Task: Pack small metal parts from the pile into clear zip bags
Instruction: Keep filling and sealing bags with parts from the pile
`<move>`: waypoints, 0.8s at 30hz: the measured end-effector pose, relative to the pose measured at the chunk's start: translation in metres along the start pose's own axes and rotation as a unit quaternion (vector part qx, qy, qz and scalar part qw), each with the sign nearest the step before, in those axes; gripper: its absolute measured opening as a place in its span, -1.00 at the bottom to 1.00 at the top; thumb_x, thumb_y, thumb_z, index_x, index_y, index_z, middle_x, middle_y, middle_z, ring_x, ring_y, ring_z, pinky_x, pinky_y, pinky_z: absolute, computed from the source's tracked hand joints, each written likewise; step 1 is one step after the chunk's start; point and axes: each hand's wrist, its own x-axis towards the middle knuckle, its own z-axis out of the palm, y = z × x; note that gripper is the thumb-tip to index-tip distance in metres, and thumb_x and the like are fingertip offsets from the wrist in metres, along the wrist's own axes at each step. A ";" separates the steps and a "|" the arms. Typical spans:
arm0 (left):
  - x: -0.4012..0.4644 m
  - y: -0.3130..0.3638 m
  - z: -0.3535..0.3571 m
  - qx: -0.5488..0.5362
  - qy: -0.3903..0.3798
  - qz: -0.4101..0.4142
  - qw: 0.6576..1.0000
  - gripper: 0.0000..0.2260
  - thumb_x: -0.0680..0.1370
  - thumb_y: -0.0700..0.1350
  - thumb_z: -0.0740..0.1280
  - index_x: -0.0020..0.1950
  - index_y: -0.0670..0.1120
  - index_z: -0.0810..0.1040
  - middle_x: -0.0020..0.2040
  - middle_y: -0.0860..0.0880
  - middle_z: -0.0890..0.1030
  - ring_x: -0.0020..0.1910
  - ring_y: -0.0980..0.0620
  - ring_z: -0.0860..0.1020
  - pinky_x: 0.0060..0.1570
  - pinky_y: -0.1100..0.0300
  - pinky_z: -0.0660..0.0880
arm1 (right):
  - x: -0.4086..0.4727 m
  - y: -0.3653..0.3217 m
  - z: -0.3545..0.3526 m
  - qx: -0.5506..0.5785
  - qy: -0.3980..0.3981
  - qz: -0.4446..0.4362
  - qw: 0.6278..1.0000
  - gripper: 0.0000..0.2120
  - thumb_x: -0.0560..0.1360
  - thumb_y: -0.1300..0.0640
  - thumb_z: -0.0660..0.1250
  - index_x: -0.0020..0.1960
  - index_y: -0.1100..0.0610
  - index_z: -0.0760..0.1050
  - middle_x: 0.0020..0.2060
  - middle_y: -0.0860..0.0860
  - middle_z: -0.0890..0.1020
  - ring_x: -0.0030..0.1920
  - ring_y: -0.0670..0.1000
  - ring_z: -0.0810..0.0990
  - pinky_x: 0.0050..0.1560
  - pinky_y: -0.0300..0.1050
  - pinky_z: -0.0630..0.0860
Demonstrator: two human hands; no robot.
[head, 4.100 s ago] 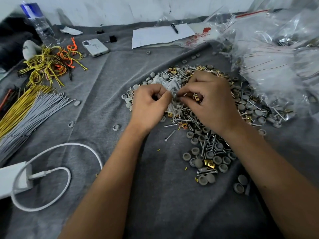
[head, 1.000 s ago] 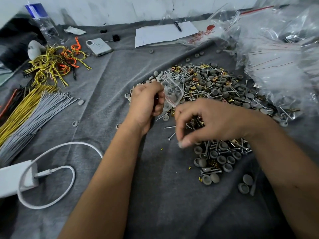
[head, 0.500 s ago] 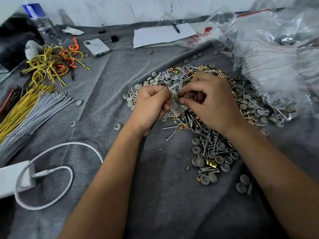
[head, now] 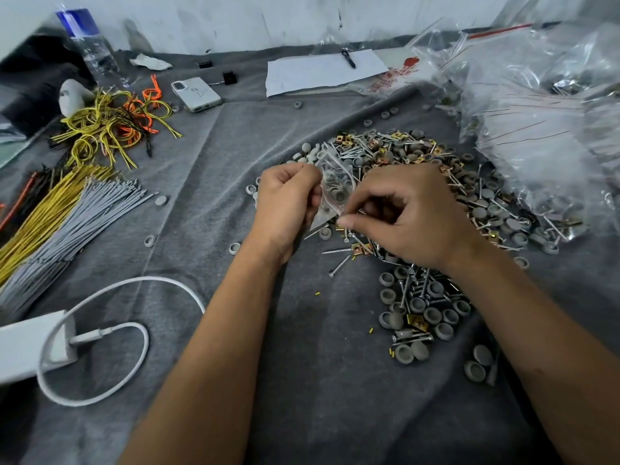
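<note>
At centre frame the left hand (head: 288, 203) grips a small clear zip bag (head: 335, 187), fingers curled around its left edge, with the bag held just above the grey cloth (head: 218, 146). Grey caps are visible inside the bag. The right hand (head: 412, 216) sits just right of the bag with fingers curled and thumb and forefinger pinched together at the bag's lower right edge; whether a part is held between them cannot be told. The pile of parts (head: 419, 156), made up of screws, grey caps and brass-coloured clips, spreads from upper centre behind both hands down to lower right. A heap of clear bags (head: 536, 129) occupies the upper right. At left lie a bundle of grey and yellow cable ties (head: 60, 223), with tangled yellow and orange wires (head: 110, 129) above them. A white charger with cable (head: 33, 344) sits at lower left. A phone (head: 196, 94), a water bottle (head: 89, 45) and a paper sheet with pen (head: 322, 70) lie along the top.
</note>
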 end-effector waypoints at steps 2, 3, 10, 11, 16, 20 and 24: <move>0.000 0.000 -0.001 0.003 0.004 0.003 1.000 -0.79 0.40 -0.12 0.27 -0.46 -0.03 0.43 -0.51 -0.03 0.36 -0.59 0.09 0.23 -0.57 0.31 0.14 | -0.001 -0.001 0.003 0.018 -0.093 0.000 0.996 -0.87 0.39 0.08 0.64 -0.17 0.09 0.71 -0.31 -0.15 0.63 -0.31 -0.09 0.58 -0.25 -0.24 0.47; 0.001 0.000 -0.001 0.004 0.005 0.005 1.000 -0.78 0.40 -0.13 0.27 -0.46 -0.03 0.43 -0.51 -0.02 0.36 -0.59 0.09 0.23 -0.57 0.31 0.14 | -0.001 -0.001 0.004 0.018 -0.140 0.007 0.990 -0.86 0.37 0.04 0.65 -0.17 0.04 0.72 -0.32 -0.18 0.61 -0.30 -0.08 0.58 -0.25 -0.23 0.47; 0.001 0.000 -0.002 -0.004 0.013 0.005 1.000 -0.77 0.41 -0.12 0.27 -0.47 -0.02 0.44 -0.51 -0.01 0.37 -0.59 0.10 0.23 -0.57 0.32 0.15 | -0.003 -0.003 0.010 -0.052 -0.257 0.029 0.965 -0.87 0.39 -0.10 0.60 -0.13 -0.13 0.69 -0.23 -0.15 0.52 -0.12 -0.14 0.52 -0.06 0.03 0.52; 0.001 0.000 -0.002 -0.006 0.012 0.005 1.000 -0.77 0.42 -0.12 0.28 -0.46 -0.02 0.44 -0.50 -0.01 0.37 -0.58 0.10 0.23 -0.57 0.32 0.15 | -0.003 -0.003 0.011 -0.057 -0.264 0.032 0.962 -0.89 0.40 -0.07 0.59 -0.14 -0.12 0.68 -0.21 -0.15 0.52 -0.10 -0.14 0.51 -0.03 0.04 0.52; 0.003 -0.001 -0.004 -0.012 0.010 0.008 1.000 -0.74 0.42 -0.12 0.28 -0.49 -0.01 0.45 -0.51 -0.01 0.37 -0.58 0.10 0.23 -0.58 0.31 0.14 | -0.002 -0.010 0.009 0.056 -0.229 0.046 0.971 -0.92 0.50 0.12 0.53 -0.11 0.05 0.64 -0.15 -0.13 0.56 -0.07 -0.06 0.56 0.01 -0.11 0.52; 0.003 -0.001 -0.005 -0.006 0.010 0.018 1.000 -0.75 0.42 -0.13 0.27 -0.48 -0.01 0.44 -0.50 -0.03 0.36 -0.56 0.07 0.22 -0.57 0.31 0.13 | 0.000 -0.005 -0.003 0.208 -0.069 0.072 0.973 -0.91 0.56 0.21 0.43 -0.04 0.04 0.56 -0.19 -0.16 0.61 -0.18 -0.16 0.58 -0.12 -0.30 0.50; 0.002 -0.002 -0.002 0.012 -0.009 0.028 1.000 -0.79 0.42 -0.15 0.26 -0.43 -0.06 0.43 -0.50 -0.01 0.38 -0.58 0.10 0.24 -0.58 0.31 0.16 | 0.000 0.004 -0.004 0.249 0.074 0.103 0.960 -0.79 0.57 0.34 0.39 0.16 0.12 0.58 -0.20 -0.13 0.64 -0.27 -0.21 0.57 -0.29 -0.37 0.48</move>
